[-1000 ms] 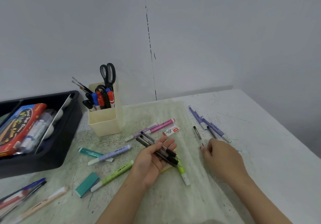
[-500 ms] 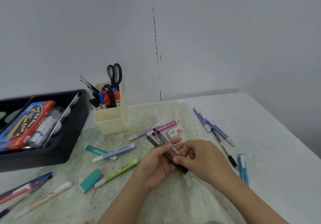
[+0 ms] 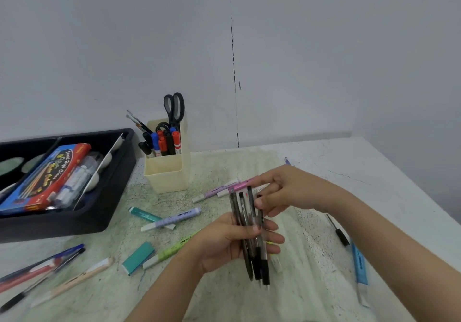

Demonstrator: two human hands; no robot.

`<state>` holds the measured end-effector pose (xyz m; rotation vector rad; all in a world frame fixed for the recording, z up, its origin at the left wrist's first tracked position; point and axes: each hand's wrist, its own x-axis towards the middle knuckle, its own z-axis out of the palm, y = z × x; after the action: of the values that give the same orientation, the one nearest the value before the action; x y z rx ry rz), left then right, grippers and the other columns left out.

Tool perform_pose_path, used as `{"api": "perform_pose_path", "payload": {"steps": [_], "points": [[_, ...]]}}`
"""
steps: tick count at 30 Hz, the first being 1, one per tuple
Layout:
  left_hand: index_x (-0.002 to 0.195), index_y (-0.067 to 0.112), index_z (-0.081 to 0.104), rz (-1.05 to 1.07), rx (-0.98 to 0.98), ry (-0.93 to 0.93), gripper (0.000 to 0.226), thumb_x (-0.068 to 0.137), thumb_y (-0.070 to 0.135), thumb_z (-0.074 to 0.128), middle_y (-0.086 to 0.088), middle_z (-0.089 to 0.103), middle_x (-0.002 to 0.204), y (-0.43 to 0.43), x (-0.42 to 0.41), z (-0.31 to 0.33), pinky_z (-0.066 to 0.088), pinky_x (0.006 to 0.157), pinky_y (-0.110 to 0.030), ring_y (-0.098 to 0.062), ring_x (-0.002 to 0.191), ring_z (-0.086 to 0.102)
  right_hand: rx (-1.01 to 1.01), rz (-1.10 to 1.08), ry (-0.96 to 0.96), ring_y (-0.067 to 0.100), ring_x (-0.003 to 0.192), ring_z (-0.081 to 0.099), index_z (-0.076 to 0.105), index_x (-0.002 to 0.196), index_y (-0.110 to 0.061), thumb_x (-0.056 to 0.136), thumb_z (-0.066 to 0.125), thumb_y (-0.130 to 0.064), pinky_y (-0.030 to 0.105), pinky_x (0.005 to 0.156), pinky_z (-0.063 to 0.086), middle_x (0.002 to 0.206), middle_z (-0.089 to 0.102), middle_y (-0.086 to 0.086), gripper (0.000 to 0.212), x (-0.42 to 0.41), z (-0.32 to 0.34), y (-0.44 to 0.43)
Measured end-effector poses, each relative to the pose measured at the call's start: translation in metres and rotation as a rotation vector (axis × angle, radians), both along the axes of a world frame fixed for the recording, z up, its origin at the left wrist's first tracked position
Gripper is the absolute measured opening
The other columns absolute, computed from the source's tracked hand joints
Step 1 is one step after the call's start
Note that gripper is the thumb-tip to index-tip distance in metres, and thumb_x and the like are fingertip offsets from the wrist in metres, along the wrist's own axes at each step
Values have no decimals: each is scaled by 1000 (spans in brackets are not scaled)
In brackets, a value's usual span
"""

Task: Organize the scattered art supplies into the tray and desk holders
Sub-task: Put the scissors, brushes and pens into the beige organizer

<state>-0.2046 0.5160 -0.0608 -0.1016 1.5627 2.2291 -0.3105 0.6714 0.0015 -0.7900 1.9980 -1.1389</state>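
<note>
Sorting is standing about midway: left hand (image 3: pixel 224 244) is gripping dark pens (image 3: pixel 245 211) near six o'clock, right hand (image 3: pixel 291 189) is pinching their tops. Holder (image 3: pixel 166 174) at eleven and tray (image 3: pixel 62 226) at nine are holding supplies; loose markers (image 3: pixel 172 219) are lying around.

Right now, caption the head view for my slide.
Left hand grips a bundle of dark pens; right hand pinches its upper end, cream holder behind.

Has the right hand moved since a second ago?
Yes: the right hand moved left, toward the cream holder, onto the black pens in the left hand.
</note>
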Motion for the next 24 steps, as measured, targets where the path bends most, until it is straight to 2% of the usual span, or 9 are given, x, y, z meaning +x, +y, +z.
{"api": "perform_pose_path", "payload": {"steps": [3, 5, 9, 11, 14, 19, 22, 24], "points": [[102, 4, 71, -45, 4, -8, 23, 83, 10, 58, -21, 67, 108, -4, -1, 1, 46, 98, -47, -35, 100, 65, -44, -21, -33, 16, 79, 70, 63, 119, -7, 83, 67, 0, 24, 72, 57, 84, 74, 8, 37, -3, -1, -6], [107, 2, 68, -84, 20, -19, 25, 86, 10, 55, -21, 66, 110, -6, -1, 0, 47, 97, -45, -34, 102, 64, -74, -33, -25, 12, 77, 70, 65, 115, -6, 83, 66, 2, 24, 72, 57, 78, 74, 2, 32, -5, -2, -8], [105, 4, 69, -156, 13, -32, 24, 88, 12, 53, -17, 69, 105, -8, -3, 2, 46, 97, -44, -32, 100, 65, -117, -17, -82, 18, 89, 70, 66, 115, -7, 85, 64, 1, 25, 73, 57, 95, 73, 10, 31, -7, -5, -10], [100, 4, 71, -173, 17, -37, 23, 88, 11, 53, -16, 70, 101, -8, -5, 2, 46, 97, -45, -33, 98, 66, -116, 13, -105, 17, 93, 69, 64, 119, -12, 86, 64, -1, 23, 73, 56, 100, 73, 7, 35, -8, -5, -8], [99, 3, 70, -211, 33, -39, 24, 89, 7, 49, -17, 70, 100, -7, -6, 2, 46, 97, -45, -33, 96, 66, -89, 67, -119, 11, 92, 69, 61, 124, -12, 87, 63, -1, 21, 73, 55, 101, 72, -3, 39, -10, -6, -9], [100, 1, 69, -237, 56, -51, 26, 89, 3, 47, -18, 69, 100, -6, -7, 3, 47, 95, -45, -32, 93, 67, -51, 103, -107, 8, 87, 68, 60, 124, -5, 86, 62, 1, 20, 75, 56, 100, 71, 2, 38, -11, -8, -11], [101, 2, 69, -226, 55, -54, 25, 88, 5, 48, -17, 70, 100, -6, -8, 2, 45, 96, -47, -32, 93, 67, -79, 100, -88, 12, 101, 65, 55, 131, -18, 87, 60, 3, 24, 80, 56, 116, 65, 7, 48, -11, -10, -14], [101, 3, 70, -231, 55, -56, 25, 87, 6, 50, -17, 70, 100, -7, -9, 2, 42, 98, -48, -32, 93, 67, -87, 111, -48, 11, 103, 64, 58, 127, -20, 88, 60, 2, 24, 81, 55, 117, 65, 6, 45, -10, -11, -16]]}}
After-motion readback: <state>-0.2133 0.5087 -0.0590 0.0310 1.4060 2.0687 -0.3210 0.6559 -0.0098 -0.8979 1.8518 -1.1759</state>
